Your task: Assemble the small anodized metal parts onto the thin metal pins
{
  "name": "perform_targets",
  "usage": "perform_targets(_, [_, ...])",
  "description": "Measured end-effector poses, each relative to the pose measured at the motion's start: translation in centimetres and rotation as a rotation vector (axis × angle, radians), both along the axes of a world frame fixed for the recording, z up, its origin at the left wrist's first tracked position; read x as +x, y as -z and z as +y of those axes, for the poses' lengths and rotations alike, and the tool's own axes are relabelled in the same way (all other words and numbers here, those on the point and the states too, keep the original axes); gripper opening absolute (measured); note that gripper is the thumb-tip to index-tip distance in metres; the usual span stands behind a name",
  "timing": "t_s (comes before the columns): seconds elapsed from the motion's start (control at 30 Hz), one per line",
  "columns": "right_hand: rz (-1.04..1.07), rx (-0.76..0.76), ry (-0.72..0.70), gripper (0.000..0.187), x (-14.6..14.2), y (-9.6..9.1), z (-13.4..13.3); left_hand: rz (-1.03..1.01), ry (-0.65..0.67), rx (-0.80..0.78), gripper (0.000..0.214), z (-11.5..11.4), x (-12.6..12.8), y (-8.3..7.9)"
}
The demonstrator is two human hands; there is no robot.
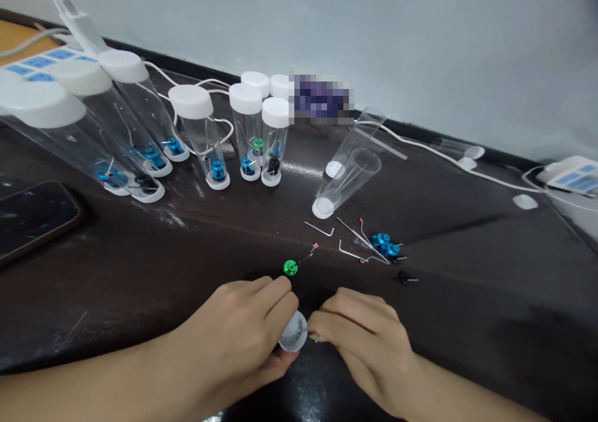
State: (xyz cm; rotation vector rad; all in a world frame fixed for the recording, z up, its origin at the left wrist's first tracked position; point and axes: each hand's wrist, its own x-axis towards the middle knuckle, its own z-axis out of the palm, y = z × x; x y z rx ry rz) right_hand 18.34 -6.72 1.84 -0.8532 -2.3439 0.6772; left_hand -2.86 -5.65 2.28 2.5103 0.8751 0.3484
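Observation:
My left hand point(252, 322) is closed around a white round cap point(290, 340), whose hollow side faces up toward me. Whether a tube is attached beneath it is hidden. A small grey metal bit shows inside the cap. Beside it, my right hand point(364, 341) pinches at the rim; its fingertips hold something small and shiny that I cannot make out. Just beyond my left fingers lies a green round metal piece point(290, 267) with a thin dark stem and pink tip. Further right are an L-shaped hex key point(320, 228), another hex key point(354, 252) and blue metal pieces point(385, 245).
Several capped clear tubes point(199, 142) holding blue, green or black parts stand at the back left. Two uncapped tubes point(350, 182) stand right of centre. A phone point(35, 216) lies at left. White cables point(430, 151) run along the wall to a power strip point(577, 174).

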Motion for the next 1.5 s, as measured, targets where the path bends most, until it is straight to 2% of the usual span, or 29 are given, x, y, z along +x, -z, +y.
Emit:
perform_targets(0.3, [-0.01,0.031,-0.004,0.021,-0.1,0.0,-0.1,0.003,0.001,0.031,0.001,0.0,0.0,0.1])
perform_targets(0.57, [-0.09,-0.038,0.067,0.019,-0.2,-0.2,0.0,-0.003,-0.136,0.048,0.007,1.0,-0.7,-0.1])
perform_targets(0.77, [-0.108,-0.017,0.089,0.024,-0.3,-0.3,0.0,0.02,-0.096,0.098,0.011,0.8,-0.8,0.1])
perform_targets(1.0, [0.018,-0.019,0.119,0.018,-0.2,0.1,-0.4,0.034,-0.112,0.094,0.011,0.7,-0.7,0.0])
perform_targets(1.2, [-0.063,0.02,0.137,0.013,-0.2,0.3,-0.6,0.066,-0.103,0.114,0.008,0.5,-0.6,-0.2])
perform_targets(1.5, [-0.106,0.069,0.123,0.012,-0.1,0.3,-0.6,0.049,-0.112,0.047,0.009,-0.1,-0.6,-0.3])
